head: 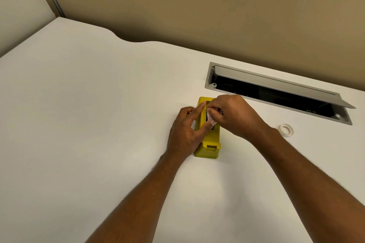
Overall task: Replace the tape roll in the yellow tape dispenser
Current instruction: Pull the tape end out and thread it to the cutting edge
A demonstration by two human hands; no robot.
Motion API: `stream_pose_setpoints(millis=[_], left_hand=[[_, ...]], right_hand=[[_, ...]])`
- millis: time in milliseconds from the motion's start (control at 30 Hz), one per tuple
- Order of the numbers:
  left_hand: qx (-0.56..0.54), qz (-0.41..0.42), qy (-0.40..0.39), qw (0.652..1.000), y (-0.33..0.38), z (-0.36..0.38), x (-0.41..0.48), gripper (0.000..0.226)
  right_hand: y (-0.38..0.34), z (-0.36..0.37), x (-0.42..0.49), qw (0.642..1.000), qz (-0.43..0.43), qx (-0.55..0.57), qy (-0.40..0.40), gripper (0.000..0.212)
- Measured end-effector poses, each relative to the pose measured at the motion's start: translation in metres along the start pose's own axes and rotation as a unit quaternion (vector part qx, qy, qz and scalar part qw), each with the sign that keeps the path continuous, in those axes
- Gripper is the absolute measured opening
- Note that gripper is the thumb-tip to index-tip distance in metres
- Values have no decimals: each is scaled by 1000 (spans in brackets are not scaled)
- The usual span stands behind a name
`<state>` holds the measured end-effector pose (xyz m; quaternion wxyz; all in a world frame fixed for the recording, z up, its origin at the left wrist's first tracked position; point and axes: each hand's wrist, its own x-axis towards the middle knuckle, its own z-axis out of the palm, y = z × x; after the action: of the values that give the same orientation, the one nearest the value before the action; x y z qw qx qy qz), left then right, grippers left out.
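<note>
The yellow tape dispenser (209, 148) stands on the white desk (98, 114), its long side pointing away from me. My left hand (185, 132) grips its left side, with the thumb and forefinger reaching over the top slot. My right hand (233, 114) comes in from the right, fingers pinched on a pale tape roll (209, 118) in the dispenser's top opening; the roll is mostly hidden by fingers. A second small whitish tape roll (285, 129) lies flat on the desk to the right, apart from both hands.
A metal cable tray (276, 92) with its lid propped open is set into the desk behind the dispenser. A beige partition wall (197, 6) runs along the desk's far edge.
</note>
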<state>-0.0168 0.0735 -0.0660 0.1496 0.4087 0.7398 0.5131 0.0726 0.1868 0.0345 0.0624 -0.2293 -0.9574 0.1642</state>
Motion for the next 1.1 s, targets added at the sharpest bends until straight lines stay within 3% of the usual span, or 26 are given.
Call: stream_pose_setpoints(millis=[200,633,933,1100], left_hand=[[26,16,-9,999,0,0,0,52],[32,4,-23,999,2,-1,-1,53],[27,-8,-19,999,1,2,-1,63],[22,-16,-15,1000,4,1,-1,49]], right_hand=[[-2,2,0,1000,1,18,20,21],[4,5,-1,992,44,60,105,20],[-1,1,-2,997,18,23,73,24],[-2,1,-1,998,16,7,68,27]])
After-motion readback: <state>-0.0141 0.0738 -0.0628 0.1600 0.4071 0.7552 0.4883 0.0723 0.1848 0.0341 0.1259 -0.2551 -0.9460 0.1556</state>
